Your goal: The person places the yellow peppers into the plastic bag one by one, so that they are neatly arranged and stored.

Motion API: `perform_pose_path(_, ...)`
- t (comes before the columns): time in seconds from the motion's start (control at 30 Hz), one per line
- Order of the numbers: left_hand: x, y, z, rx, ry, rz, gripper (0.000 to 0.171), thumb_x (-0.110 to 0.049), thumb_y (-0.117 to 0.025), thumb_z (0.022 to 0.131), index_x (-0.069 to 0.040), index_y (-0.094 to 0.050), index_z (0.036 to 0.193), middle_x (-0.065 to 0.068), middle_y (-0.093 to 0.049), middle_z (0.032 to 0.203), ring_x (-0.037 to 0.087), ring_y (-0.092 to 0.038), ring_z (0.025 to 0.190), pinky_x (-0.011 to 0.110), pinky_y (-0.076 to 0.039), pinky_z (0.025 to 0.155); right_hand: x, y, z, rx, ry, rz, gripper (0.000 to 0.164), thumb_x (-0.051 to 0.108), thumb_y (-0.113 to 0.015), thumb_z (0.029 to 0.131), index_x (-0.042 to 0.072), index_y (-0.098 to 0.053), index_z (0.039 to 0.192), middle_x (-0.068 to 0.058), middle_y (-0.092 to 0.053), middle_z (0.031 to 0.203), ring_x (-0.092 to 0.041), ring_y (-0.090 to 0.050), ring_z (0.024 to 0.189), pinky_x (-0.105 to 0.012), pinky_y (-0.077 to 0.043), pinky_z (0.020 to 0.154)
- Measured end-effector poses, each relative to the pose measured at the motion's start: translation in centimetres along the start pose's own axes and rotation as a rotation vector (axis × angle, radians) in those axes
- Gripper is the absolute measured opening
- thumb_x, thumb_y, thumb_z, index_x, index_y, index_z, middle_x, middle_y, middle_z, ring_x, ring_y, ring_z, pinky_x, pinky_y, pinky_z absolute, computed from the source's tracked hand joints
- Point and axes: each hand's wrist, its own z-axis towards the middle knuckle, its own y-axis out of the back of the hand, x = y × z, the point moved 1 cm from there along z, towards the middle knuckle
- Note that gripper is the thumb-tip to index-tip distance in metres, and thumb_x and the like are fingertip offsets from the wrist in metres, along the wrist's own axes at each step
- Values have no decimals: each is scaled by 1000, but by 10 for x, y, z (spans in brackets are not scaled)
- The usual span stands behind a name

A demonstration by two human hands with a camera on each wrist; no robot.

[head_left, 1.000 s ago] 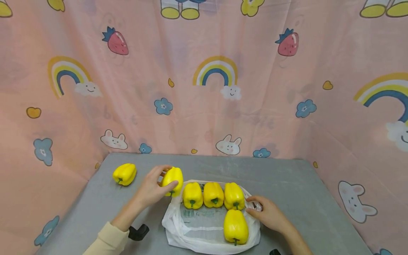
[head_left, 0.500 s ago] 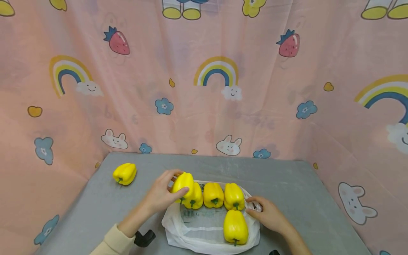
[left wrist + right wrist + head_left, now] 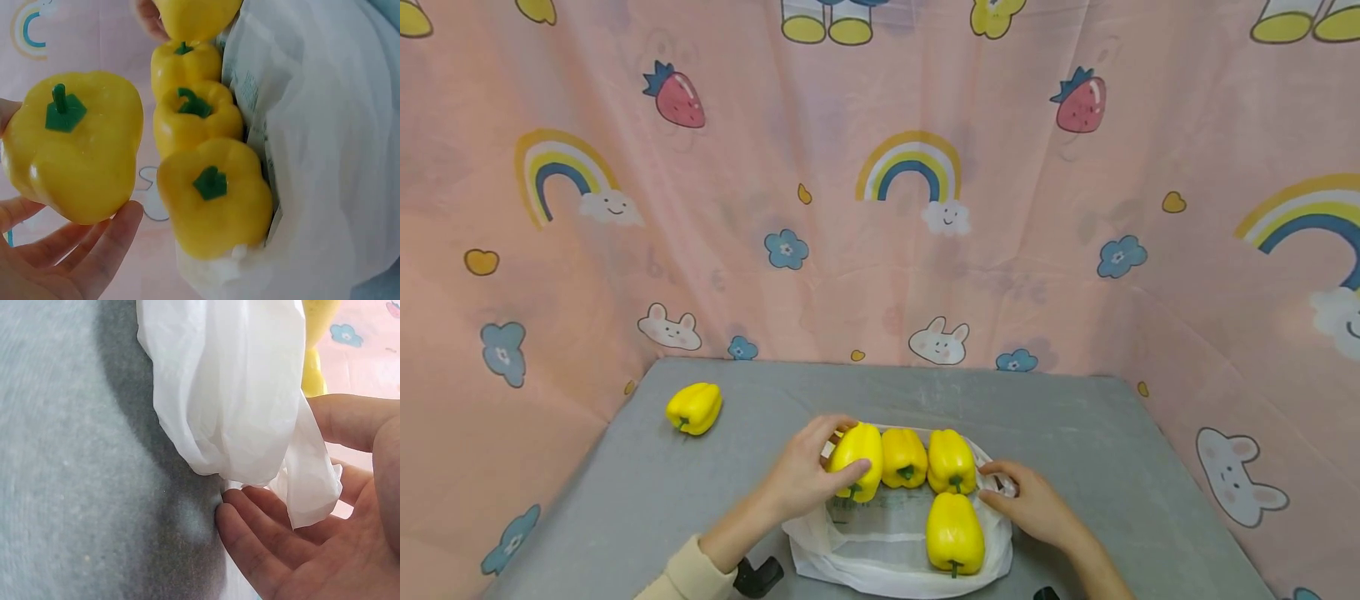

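My left hand (image 3: 805, 473) holds a yellow bell pepper (image 3: 859, 454) over the left part of a white plastic bag (image 3: 820, 554). In the left wrist view, this held bell pepper (image 3: 81, 156) has its green stem toward the camera, with fingers below it. Beside it, several bell peppers (image 3: 215, 200) sit in the bag; in the head view the held one covers the leftmost. Another bell pepper (image 3: 955, 533) lies at the bag's front right. My right hand (image 3: 1033, 504) grips the bag's right edge, thumb and fingers around a loose white flap (image 3: 312, 487).
One more yellow bell pepper (image 3: 694, 408) lies on the grey table (image 3: 1075, 425) at the back left. A pink patterned curtain (image 3: 880, 275) stands behind and along both sides. A black wrist mount (image 3: 758, 577) sits under my left wrist.
My left hand has carried its bell pepper rightward and slightly nearer, from beside the bag to over its left part. The right hand has stayed at the bag's edge.
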Motion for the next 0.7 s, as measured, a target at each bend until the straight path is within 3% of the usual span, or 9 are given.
perform_pose_path(0.23,-3,-13,-5,14,-1,12,52,-46,-72,92,-16,-59,132,2,-59,125,18,-59,103,27,-55,76,0,1,-1,7,-4,9,38,33,-75,92,11,-70,122,-9,-66,127,-39,-57,123,-63,-45,99)
perform_pose_path(0.7,-1,-38,-15,116,22,25,57,-54,-67,94,-13,-58,133,1,-60,123,15,-57,101,32,-53,84,2,1,-2,-4,-1,9,36,31,-76,92,10,-70,121,-9,-66,127,-40,-56,124,-63,-45,100)
